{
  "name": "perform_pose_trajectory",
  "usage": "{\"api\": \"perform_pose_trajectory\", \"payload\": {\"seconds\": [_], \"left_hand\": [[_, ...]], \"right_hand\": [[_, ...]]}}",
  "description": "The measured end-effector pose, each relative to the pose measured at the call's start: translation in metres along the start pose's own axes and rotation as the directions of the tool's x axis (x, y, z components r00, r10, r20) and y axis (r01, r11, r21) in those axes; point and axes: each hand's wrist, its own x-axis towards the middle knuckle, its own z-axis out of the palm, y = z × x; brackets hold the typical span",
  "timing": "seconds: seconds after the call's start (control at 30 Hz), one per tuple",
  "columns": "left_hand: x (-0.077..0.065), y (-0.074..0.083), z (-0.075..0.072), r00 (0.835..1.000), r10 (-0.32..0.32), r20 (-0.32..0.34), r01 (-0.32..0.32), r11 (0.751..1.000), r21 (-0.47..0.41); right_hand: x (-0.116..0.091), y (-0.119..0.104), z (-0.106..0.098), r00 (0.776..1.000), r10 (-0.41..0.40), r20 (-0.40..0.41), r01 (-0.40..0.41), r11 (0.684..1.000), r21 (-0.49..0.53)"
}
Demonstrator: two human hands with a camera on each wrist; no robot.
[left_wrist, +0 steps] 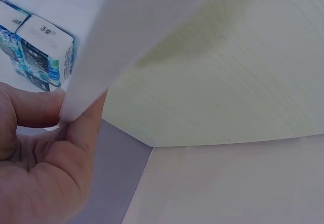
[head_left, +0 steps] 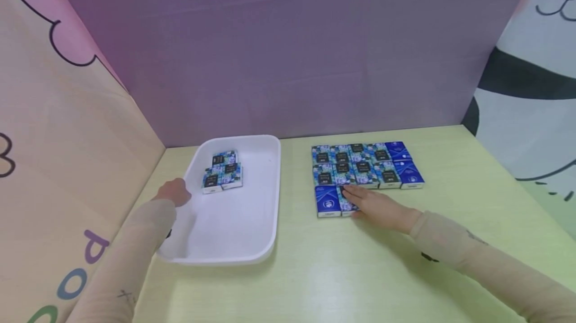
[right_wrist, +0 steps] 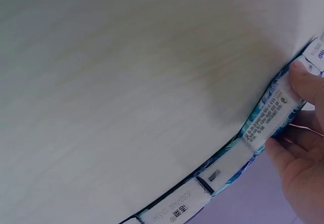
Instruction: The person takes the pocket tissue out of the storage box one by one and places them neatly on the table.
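Observation:
My left hand (head_left: 174,192) pinches the left rim of a white plastic tub (head_left: 234,228), the thumb inside the wall and the fingers outside. Three floral blue tissue packs (head_left: 225,170) lie together toward the back of that tub. Over on the right, my right hand (head_left: 380,207) holds a floral tissue pack (right_wrist: 271,115) in the front row, thumb against its near side and fingers over its top. This pack sits beside a plain dark-blue pack (head_left: 327,200) and is partly hidden by the fingers.
Behind the right hand, several floral and dark-blue packs (head_left: 389,173) lie in two close rows on the pale yellow table (head_left: 310,273). A purple partition (head_left: 270,63) rises along the back edge. Printed panels stand at left and right.

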Motion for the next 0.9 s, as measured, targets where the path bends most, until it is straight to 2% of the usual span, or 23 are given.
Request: {"api": "perform_pose_trajectory", "payload": {"seconds": [0.13,0.9], "left_hand": [[-0.0003,-0.0011,-0.0012,1.0,0.016,-0.012,-0.016,1.0,0.017],[-0.0038,0.0003,-0.0025,0.999,0.046,-0.024,-0.045,0.998,0.035]], "right_hand": [[0.0008,0.0016,0.001,1.0,-0.006,-0.017,0.006,1.0,-0.002],[0.0076,-0.0006,-0.0035,0.997,0.057,0.051,-0.059,0.998,0.031]]}}
